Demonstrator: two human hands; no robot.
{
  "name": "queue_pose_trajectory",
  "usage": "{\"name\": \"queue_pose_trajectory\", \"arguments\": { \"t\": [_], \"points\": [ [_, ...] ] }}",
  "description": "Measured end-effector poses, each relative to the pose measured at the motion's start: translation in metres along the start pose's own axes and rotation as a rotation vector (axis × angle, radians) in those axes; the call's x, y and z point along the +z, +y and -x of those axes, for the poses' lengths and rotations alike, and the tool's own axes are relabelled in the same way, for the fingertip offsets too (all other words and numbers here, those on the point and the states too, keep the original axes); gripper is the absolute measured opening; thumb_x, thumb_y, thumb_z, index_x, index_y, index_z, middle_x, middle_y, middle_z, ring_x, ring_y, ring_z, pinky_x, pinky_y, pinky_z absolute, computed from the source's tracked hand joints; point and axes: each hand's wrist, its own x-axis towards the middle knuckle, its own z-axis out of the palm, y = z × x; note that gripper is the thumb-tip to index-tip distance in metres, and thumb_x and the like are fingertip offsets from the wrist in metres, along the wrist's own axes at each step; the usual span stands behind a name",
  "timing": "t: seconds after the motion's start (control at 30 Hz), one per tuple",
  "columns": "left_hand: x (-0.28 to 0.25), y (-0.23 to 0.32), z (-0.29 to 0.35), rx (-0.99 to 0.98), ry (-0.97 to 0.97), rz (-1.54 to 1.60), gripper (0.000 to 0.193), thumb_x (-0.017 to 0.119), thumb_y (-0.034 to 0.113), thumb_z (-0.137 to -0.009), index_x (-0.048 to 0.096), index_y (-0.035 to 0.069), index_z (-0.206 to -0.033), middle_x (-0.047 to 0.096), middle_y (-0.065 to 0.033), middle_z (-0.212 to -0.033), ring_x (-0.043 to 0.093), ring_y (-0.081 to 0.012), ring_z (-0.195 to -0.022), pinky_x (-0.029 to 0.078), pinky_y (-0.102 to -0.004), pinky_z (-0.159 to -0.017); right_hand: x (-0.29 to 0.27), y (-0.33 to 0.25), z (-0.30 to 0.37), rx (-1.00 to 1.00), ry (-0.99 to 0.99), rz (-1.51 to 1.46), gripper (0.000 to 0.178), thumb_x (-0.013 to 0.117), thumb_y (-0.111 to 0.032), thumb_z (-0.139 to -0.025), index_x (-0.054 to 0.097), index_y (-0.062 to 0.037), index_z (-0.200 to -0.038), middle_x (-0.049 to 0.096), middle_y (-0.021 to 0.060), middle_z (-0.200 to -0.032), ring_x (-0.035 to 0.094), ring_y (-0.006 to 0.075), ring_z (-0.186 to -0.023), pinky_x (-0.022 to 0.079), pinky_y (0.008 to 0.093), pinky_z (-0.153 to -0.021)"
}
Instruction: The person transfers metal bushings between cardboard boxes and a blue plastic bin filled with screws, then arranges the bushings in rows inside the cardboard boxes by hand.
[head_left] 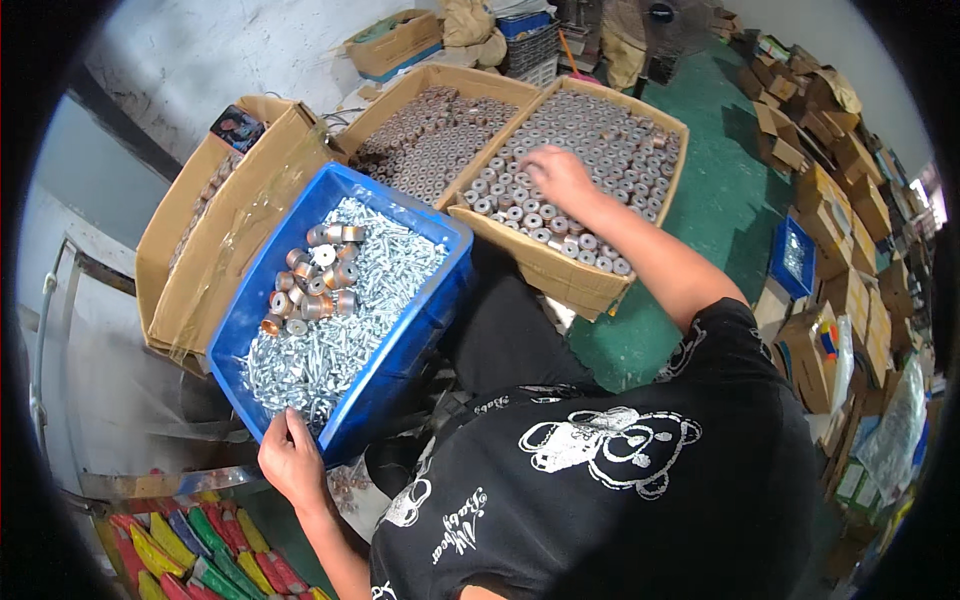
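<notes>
My left hand (292, 460) is at the near corner of a blue plastic bin (400, 350), thumb and fingers drawn together by the rim. Whatever they hold is too small or hidden to make out. Silvery screws (395, 260) fill the bin, and several copper-coloured coils (318, 285) with grey round ends lie loose on them. My right hand (562, 182) reaches over an open cardboard box (560, 283) packed with upright round pieces with centre holes (580, 130). Its fingers curl down at the left part of the top layer; the fingertips and anything between them are hidden.
A second cardboard box (500, 88) of similar pieces stands behind, to the left. Another carton (240, 230) adjoins the blue bin's left side. Colourful bundles (200, 550) lie lower left. Along the right are piled cartons (830, 230) and a small blue bin (793, 258) on the green floor (710, 180).
</notes>
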Motion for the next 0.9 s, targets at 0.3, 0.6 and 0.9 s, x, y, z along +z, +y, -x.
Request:
{"name": "queue_pose_trajectory", "arguments": {
  "t": [0.3, 0.6, 0.9],
  "points": [
    [-0.008, 0.005, -0.011, -0.1, -0.172, 0.096, 0.034, 0.062, 0.017, -0.092, 0.054, -0.007, -0.069, 0.041, -0.0109, -0.054, 0.036, -0.0128, -0.051, 0.032, -0.0351, -0.048, -0.049, 0.136, -0.035, 0.099, 0.146, 0.429, 0.033, 0.064, -0.018, -0.084, 0.063, -0.0033, -0.114, 0.06, 0.0204, -0.117, 0.055, 0.0384, -0.112, 0.046, 0.0455, -0.097],
    [0.086, 0.233, -0.17, 0.352, -0.605, 0.212, 0.033, 0.062, 0.029, -0.091, 0.07, -0.001, -0.102, 0.069, -0.0141, -0.08, 0.065, -0.0212, -0.073, 0.05, -0.0348, -0.07, -0.03, 0.171, -0.027, 0.239, -0.077, 0.599, 0.043, 0.055, -0.029, -0.093, 0.052, -0.011, -0.133, 0.049, 0.0249, -0.135, 0.047, 0.0421, -0.124, 0.038, 0.0496, -0.103],
    [0.383, 0.335, -0.321, 0.127, -0.504, -0.148, 0.04, 0.054, 0.033, -0.087, 0.07, 0.004, -0.11, 0.065, -0.0179, -0.119, 0.06, -0.0337, -0.113, 0.046, -0.0412, -0.098, -0.051, 0.142, -0.03, 0.237, -0.099, 0.411, 0.039, 0.059, -0.016, -0.091, 0.054, -0.0061, -0.128, 0.05, 0.0231, -0.133, 0.047, 0.0413, -0.121, 0.04, 0.0472, -0.101]
  ]
}}
